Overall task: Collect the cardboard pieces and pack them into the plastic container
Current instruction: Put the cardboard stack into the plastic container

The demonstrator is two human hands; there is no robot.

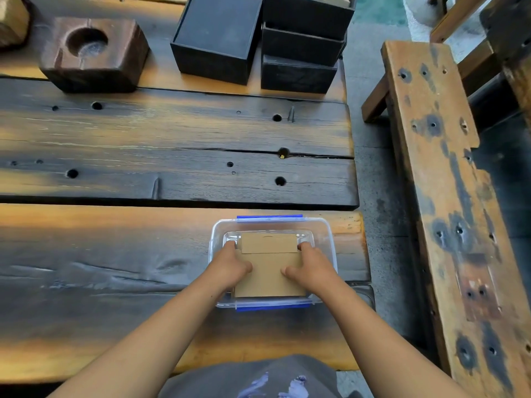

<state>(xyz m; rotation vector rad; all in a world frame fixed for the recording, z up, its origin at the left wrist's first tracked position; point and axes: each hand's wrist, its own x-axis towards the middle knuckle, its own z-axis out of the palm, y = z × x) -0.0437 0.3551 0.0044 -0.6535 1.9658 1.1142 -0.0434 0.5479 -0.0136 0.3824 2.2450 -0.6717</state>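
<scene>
The clear plastic container (pixel 327 239) with blue clips sits at the near right edge of the wooden table (pixel 143 139). Inside it lie the cardboard pieces (pixel 267 265), apparently 2, a smaller one beyond a larger. The left hand (pixel 230 268) and right hand (pixel 309 267) grip the larger piece's 2 side edges, fingertips reaching into the container. Black boxes (pixel 218 38) stand well apart.

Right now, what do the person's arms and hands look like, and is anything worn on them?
Both forearms are bare right to the bottom edge of the picture: no sleeves or cuffs show. The left hand and right hand have no gloves, and I see no rings, watch or bracelets. The only clothing in view is a dark grey garment with a pale print, at the bottom centre.
</scene>
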